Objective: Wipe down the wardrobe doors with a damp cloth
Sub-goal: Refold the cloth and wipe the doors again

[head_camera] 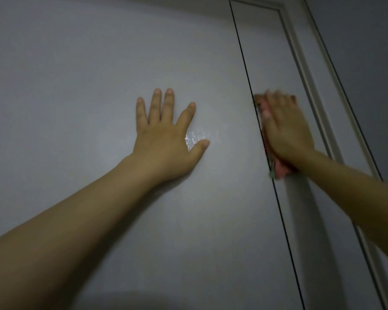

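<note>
No readable text, labels, brands, numbers or signs anywhere in the head view.
</note>
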`<act>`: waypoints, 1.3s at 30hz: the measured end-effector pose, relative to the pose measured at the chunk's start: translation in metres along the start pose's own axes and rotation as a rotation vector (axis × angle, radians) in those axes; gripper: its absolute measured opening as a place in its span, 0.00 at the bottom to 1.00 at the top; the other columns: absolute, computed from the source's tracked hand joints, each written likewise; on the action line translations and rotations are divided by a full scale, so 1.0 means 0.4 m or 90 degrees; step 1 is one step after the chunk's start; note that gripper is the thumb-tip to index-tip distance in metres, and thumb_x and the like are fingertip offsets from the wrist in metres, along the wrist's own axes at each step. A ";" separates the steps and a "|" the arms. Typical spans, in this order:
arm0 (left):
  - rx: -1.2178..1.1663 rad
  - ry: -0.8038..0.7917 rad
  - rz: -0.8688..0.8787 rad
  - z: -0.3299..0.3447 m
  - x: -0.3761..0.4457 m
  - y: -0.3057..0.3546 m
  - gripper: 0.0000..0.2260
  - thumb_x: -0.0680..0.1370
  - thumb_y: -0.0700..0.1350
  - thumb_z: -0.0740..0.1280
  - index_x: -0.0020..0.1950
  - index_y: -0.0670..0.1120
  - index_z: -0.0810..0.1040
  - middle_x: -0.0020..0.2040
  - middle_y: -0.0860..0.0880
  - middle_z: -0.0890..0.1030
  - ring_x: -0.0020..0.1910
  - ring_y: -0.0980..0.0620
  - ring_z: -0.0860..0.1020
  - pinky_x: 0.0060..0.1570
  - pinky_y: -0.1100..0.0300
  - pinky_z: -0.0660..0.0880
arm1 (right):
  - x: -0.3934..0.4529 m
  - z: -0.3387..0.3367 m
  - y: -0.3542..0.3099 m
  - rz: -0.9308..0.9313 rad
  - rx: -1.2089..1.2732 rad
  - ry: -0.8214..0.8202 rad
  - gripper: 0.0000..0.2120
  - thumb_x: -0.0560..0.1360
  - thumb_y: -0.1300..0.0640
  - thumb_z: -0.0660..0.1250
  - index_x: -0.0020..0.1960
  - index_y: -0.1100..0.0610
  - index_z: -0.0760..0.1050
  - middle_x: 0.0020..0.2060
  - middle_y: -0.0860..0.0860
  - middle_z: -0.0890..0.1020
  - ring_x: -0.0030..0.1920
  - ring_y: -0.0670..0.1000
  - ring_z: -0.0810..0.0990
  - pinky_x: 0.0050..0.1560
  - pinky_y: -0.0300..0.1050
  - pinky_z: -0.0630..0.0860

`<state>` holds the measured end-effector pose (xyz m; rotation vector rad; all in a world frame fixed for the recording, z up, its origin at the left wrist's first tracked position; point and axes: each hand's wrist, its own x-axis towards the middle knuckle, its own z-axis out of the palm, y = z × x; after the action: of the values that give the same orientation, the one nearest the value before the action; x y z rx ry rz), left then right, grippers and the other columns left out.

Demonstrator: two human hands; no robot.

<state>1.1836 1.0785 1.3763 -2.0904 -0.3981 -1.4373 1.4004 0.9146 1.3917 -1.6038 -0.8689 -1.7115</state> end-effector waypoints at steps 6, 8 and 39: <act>0.003 0.006 0.005 0.008 0.004 0.009 0.34 0.76 0.67 0.46 0.78 0.55 0.40 0.77 0.42 0.35 0.75 0.42 0.32 0.71 0.40 0.33 | 0.071 0.005 -0.064 0.054 0.006 0.020 0.29 0.79 0.47 0.40 0.77 0.58 0.54 0.75 0.59 0.58 0.76 0.58 0.54 0.76 0.56 0.47; 0.000 0.012 0.001 0.009 0.006 0.008 0.35 0.75 0.68 0.45 0.77 0.55 0.40 0.77 0.42 0.35 0.75 0.42 0.32 0.71 0.40 0.33 | -0.029 0.003 -0.130 -0.131 -0.007 0.010 0.26 0.81 0.49 0.43 0.76 0.56 0.56 0.75 0.55 0.59 0.76 0.55 0.54 0.76 0.55 0.48; -0.062 -0.030 0.010 -0.030 -0.005 -0.007 0.33 0.76 0.66 0.52 0.78 0.56 0.47 0.78 0.44 0.40 0.76 0.45 0.36 0.72 0.44 0.34 | -0.335 -0.051 -0.164 -0.170 0.030 -0.122 0.26 0.81 0.44 0.42 0.77 0.50 0.50 0.77 0.50 0.52 0.77 0.51 0.47 0.76 0.51 0.45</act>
<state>1.1723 1.0736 1.3784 -2.2038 -0.3359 -1.4271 1.3436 0.9374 1.2543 -1.7018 -1.2571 -1.7174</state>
